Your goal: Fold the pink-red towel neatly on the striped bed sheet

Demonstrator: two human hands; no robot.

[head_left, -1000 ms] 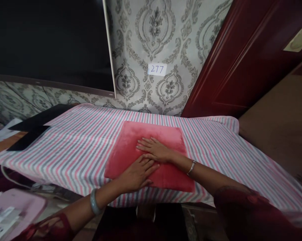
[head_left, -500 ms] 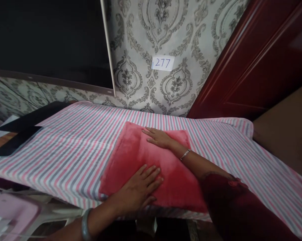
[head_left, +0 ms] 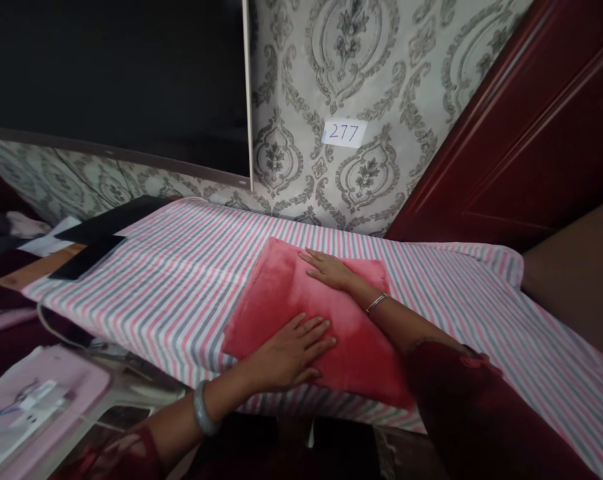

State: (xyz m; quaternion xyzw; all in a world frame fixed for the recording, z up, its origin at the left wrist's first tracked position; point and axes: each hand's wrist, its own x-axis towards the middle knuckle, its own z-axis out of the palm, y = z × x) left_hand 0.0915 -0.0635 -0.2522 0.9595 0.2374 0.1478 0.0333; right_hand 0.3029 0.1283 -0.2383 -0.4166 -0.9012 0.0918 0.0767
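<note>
Red plush cloth [head_left: 286, 293] lies flat on the striped sheet [head_left: 181, 280] covering the counter. Left hand [head_left: 289, 350] presses its near edge, right hand [head_left: 329, 270] its far edge, fingers spread flat on both, gripping nothing.

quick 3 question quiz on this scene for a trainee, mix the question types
1. True or false: both hands lie flat on the red plush folded cloth.
2. Which hand is nearer the wall? A) left hand B) right hand
3. Fill in: the cloth rests on a pink, grey and white ______ sheet.

Key: 1 true; 2 B; 3 striped. The white paper label reading 277 is stuck on the patterned wall, not on the cloth.
</note>
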